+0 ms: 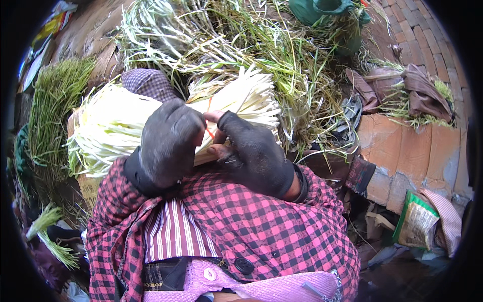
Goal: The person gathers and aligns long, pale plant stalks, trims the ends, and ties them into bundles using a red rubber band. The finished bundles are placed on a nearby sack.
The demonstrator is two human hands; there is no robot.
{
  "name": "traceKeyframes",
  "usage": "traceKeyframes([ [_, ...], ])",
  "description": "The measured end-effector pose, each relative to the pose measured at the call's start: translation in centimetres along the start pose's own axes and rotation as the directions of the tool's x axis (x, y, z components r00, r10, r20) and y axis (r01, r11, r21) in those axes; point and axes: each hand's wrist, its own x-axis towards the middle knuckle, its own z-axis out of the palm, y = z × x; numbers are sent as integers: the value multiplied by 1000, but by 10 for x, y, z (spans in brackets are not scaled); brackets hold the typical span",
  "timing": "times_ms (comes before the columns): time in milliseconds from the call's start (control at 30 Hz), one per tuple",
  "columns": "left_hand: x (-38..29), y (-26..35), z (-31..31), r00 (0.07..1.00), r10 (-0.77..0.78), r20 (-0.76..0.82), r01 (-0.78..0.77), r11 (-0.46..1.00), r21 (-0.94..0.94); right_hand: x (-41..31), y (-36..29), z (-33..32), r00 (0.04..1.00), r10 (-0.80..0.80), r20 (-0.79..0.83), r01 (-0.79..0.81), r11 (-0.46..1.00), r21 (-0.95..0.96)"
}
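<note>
Across my lap lies a thick bundle of pale, blanched vegetable stalks (pixel 113 124), with its trimmed white ends (pixel 253 98) to the right. A thin orange-red tie (pixel 209 133) crosses the bundle between my hands. My left hand (pixel 169 139), in a dark fingerless glove, is curled closed at the tie and slightly blurred; most of its fingers are hidden. My right hand (pixel 253 154), gloved alike, pinches at the tie, its bare thumb and forefinger against the stalks. Both wrists rest close to my checked jacket.
A large heap of loose green and dry stalks (pixel 234 45) spreads beyond the bundle. More green stalks (pixel 56 113) stand at left. Flattened cardboard (pixel 407 154) and a brown cloth (pixel 424 92) lie at right, near brick paving (pixel 422 41). A green container (pixel 320 11) is at the top.
</note>
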Motion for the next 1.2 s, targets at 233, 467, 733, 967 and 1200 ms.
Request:
traceKeyframes([
  [233, -1, 23, -13, 993, 55, 100, -54, 998, -11, 0, 16, 8, 991, -131, 3, 130, 984, -125],
  [467, -8, 13, -19, 982, -166, -89, 158, 984, -87, 9, 21, 8, 964, -205, -169, 192, 977, -93],
  [733, 24, -9, 2, 973, -183, 142, 152, 966, 207, 70, 4, 1, 886, -418, -202, 388, 905, -173],
  [967, 16, -103, 35, 952, -297, 75, 289, 952, 103, 64, 20, 13, 907, -407, -113, 381, 904, -197],
  [1200, 49, -58, 18, 859, -489, 151, 417, 840, 347, 36, 33, -4, 901, -373, -222, 387, 922, 20],
])
